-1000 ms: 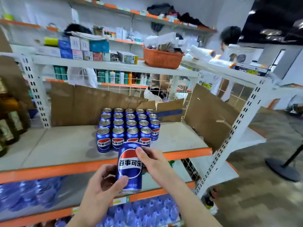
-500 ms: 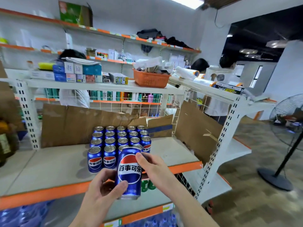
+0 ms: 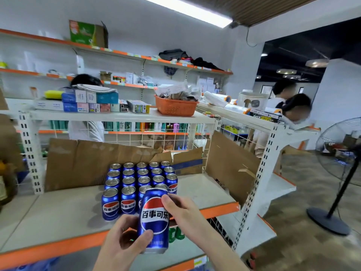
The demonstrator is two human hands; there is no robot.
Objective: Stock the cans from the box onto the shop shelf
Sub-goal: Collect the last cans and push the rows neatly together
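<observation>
Low in the middle of the frame, a blue can (image 3: 154, 220) is held upright in both hands, in front of the orange front edge of the shelf (image 3: 205, 190) and not yet resting on it. The left hand (image 3: 125, 241) wraps its fingers round the can's lower half, thumb across the front near the base. The right hand (image 3: 183, 212) grips the upper part from the right, fingertips curled at the rim. Just behind, at the centre of the frame, a block of matching cans (image 3: 136, 182) stands in tidy rows on the shelf, backed by flattened cardboard (image 3: 88, 161). The box the cans come from is not in view.

The likely trouble lies in the landing. The free spot seems to be at the front right of the block, tight against the standing cans, so a can brought in low or tilted could clip a neighbour and knock the front row over. The place is also close to the shelf's front edge; set down with its base partly over the orange strip, the can could tip off toward the lower shelf. Letting go with one hand too early might let the smooth can slip.
</observation>
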